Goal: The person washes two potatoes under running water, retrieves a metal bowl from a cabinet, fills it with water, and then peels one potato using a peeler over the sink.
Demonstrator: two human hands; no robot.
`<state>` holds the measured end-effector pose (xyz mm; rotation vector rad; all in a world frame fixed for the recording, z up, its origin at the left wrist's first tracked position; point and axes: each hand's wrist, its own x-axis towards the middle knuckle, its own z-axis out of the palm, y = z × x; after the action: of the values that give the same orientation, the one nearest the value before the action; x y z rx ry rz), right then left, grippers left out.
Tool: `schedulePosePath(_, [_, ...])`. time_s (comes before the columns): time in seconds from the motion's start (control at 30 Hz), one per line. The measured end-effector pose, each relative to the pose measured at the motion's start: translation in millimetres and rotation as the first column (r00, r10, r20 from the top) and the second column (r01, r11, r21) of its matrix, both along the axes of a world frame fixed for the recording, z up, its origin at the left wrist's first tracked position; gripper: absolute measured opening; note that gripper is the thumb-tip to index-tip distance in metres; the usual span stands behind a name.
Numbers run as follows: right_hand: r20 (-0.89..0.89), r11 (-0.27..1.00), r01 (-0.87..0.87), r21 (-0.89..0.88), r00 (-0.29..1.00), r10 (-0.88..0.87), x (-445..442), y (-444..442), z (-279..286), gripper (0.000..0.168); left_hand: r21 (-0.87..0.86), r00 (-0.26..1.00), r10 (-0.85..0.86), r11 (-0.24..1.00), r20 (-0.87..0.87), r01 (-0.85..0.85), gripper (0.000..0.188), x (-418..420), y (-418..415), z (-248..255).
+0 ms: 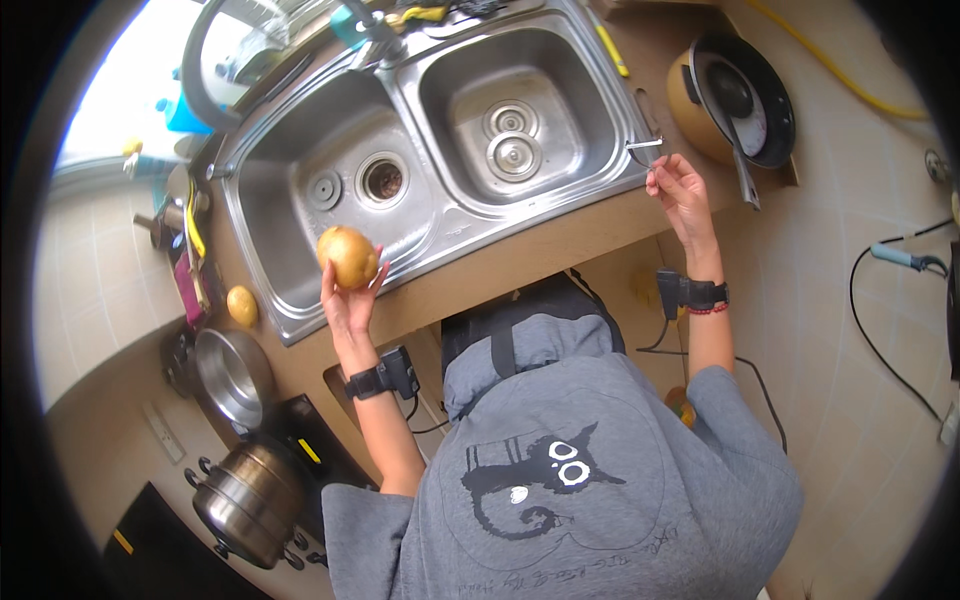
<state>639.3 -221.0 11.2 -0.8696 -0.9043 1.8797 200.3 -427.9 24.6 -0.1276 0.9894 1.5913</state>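
My left hand [349, 309] holds a large yellow-skinned potato [346, 255] from below, over the front of the left sink basin [281, 217]. Its skin looks whole on the side I see. In my right hand [682, 199] is a Y-shaped peeler [645, 144], gripped by its lower end with the blade upward. This hand is at the right end of the sink, apart from the potato. A smaller potato [241, 305] lies on the counter, left of the sink. The left basin's drain [383, 180] is uncovered, with dark bits inside.
The right basin [465, 105] has a strainer drain [513, 155]. A grey faucet [201, 75] arches over the left side. A pan with a ladle [739, 142] rests on the right counter. To the left are a steel pot [232, 375] and a stacked steamer pot [251, 499].
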Motion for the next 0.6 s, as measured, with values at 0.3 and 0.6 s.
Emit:
schedulePosePath(0.3, [0.147,0.878,-0.409,0.247,0.912,0.383,-142.4,3.0,58.8,0.011,0.125,0.994,-0.074,0.989,-0.079,0.083,0.074,-16.9,4.6,9.2])
schedulePosePath(0.6, [0.679,0.433,-0.643,0.632,0.729,0.09,-336.0,-54.7,84.5,0.014,0.022,0.887,-0.072,0.996,-0.455,0.092,0.071,-61.7,-0.7,37.2])
